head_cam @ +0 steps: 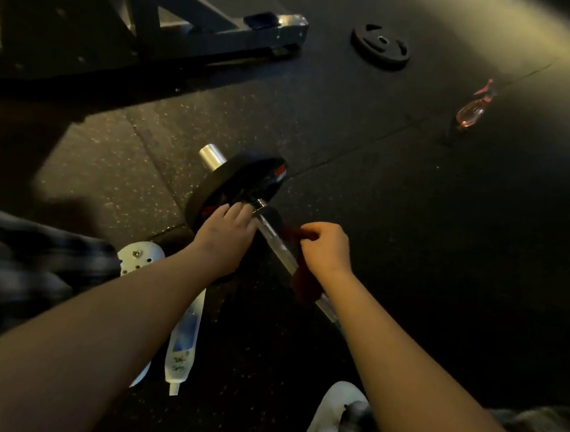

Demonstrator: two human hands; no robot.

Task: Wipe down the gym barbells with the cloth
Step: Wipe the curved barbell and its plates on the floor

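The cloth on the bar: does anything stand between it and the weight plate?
Nothing visible lies on the bar between the cloth, gripped by the right hand, and the plate. Only the left hand rests on the plate beside the bar.

Both arms reach forward, left hand [226,235] flat, right hand [325,249] curled.

The cloth [305,282] is partly hidden beneath the right hand [325,249].
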